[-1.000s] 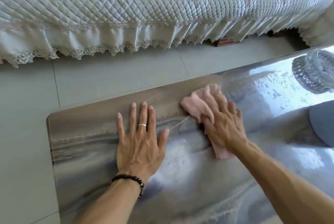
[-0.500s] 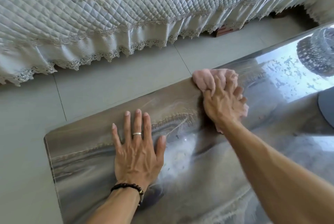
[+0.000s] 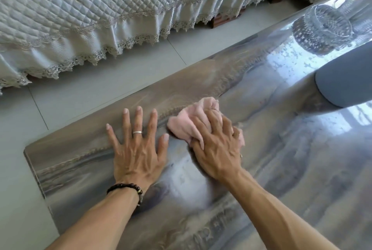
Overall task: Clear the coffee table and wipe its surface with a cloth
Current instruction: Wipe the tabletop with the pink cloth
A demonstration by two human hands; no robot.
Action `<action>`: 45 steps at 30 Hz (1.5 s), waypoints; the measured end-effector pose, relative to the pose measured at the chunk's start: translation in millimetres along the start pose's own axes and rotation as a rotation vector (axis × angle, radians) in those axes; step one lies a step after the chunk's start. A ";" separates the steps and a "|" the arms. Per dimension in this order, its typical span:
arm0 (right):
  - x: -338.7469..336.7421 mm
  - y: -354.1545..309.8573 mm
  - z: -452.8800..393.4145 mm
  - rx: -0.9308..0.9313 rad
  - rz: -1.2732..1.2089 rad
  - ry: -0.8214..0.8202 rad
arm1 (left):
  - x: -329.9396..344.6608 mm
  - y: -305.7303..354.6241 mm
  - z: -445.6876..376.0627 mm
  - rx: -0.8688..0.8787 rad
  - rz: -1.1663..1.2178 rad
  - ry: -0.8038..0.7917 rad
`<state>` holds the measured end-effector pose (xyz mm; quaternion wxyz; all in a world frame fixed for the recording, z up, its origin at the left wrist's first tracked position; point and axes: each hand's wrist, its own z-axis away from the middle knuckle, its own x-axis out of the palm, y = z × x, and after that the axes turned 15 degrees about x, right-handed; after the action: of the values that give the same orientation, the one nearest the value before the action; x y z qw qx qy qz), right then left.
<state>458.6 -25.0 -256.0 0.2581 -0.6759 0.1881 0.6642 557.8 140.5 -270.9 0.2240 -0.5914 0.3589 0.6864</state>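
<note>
Writing, brands, labels: none legible on any item in view.

Right hand (image 3: 216,149): palm down on the coffee table (image 3: 281,179), fingers curled over a bunched pink cloth (image 3: 186,126) and gripping it against the glossy surface. Forearm runs from the lower right corner up and leftward to the wrist. The cloth bulges out ahead of the fingertips and to the thumb side; a smaller fold shows at the little-finger side of the hand.

Left hand (image 3: 136,149): flat on the table just beside the grip, on the thumb side of the right hand, holding nothing. Fingers straight and spread, thumb angled toward the cloth, its tip close to the cloth's edge; whether they touch cannot be told. A plain ring (image 3: 137,132) sits on one finger; a dark beaded bracelet (image 3: 126,188) circles the wrist.

Coffee table: grey-brown swirled top, highly reflective, with bright window glare beyond the grip to the right. The grip lies near the table's far long edge, toward its left end.

Other items: a grey rounded shape (image 3: 346,80) overlaps the table to the right of the grip. Farther right and beyond, a clear patterned glass dish (image 3: 326,26) stands near the table's far edge. Past the far edge, pale floor tiles (image 3: 90,88), then a quilted white cover (image 3: 100,1) with lace trim.
</note>
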 end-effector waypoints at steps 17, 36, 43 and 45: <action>-10.1 59.6 35.7 0.586 -0.009 0.051 | -2.7 15.2 13.5 0.196 -0.057 0.033; -25.2 145.7 79.2 0.177 0.041 0.038 | 32.9 134.9 93.8 0.044 -0.009 0.039; -13.4 113.9 133.6 -0.192 -0.018 -0.025 | 36.9 140.5 95.7 0.031 -0.010 0.035; -19.2 143.1 110.6 -0.283 0.053 -0.032 | 34.2 140.6 94.1 0.022 -0.015 0.030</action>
<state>283.6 -74.4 -249.3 0.1457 -0.6897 0.1063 0.7013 386.8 117.6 -268.1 0.2301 -0.6019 0.3653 0.6718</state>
